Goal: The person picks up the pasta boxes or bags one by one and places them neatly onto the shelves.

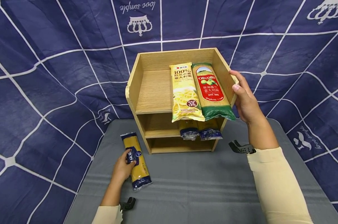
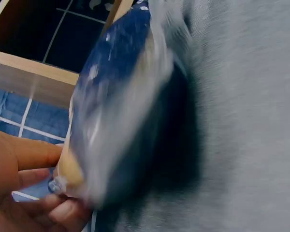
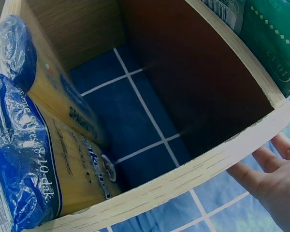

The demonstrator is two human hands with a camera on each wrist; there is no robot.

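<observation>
My left hand [image 1: 123,166] grips a yellow spaghetti pack [image 1: 141,168] with dark blue ends, left of the wooden shelf unit [image 1: 155,90]. In the left wrist view, the thumb and fingers hold the edge of that pack, whose blurred blue end [image 2: 111,58] stands tilted over the grey cloth. My right hand [image 1: 247,102] holds the shelf unit's right side panel, thumb and index at its front edge. Its other fingers [image 3: 251,179] lie along the panel's outer side in the right wrist view. A cream noodle pack [image 1: 185,93] and a green-and-red spaghetti pack [image 1: 211,88] lie on the top shelf.
Two blue-ended spaghetti packs, left [image 1: 189,129] and right [image 1: 210,129], jut out from the middle shelf. The unit stands on a grey cloth-covered table [image 1: 191,183]. A dark blue curtain [image 1: 57,77] with white lines surrounds the back and sides.
</observation>
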